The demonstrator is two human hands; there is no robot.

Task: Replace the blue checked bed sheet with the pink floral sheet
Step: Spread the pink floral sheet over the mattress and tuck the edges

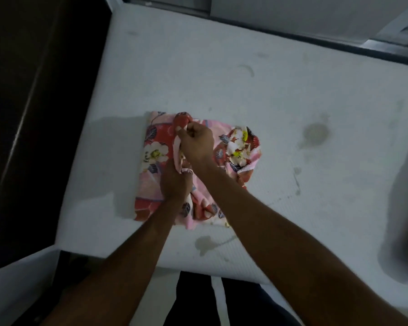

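The pink floral sheet [154, 149] lies folded in a bundle on the bare white mattress [257, 95], near its left side. My right hand [196, 144] is over the bundle's top and is closed on a fold of the cloth, lifting it slightly. Just below it, my left hand [176, 182] grips another part of the same fold. One corner of the sheet hangs loose to the right. No blue checked sheet is in view.
The mattress carries several stains. A dark bed frame or wall [33, 114] runs along the left side, and a dark rail [316, 43] borders the far edge. A blurred grey shape [405, 208] sits at the right edge. My dark trousers [198, 302] show below.
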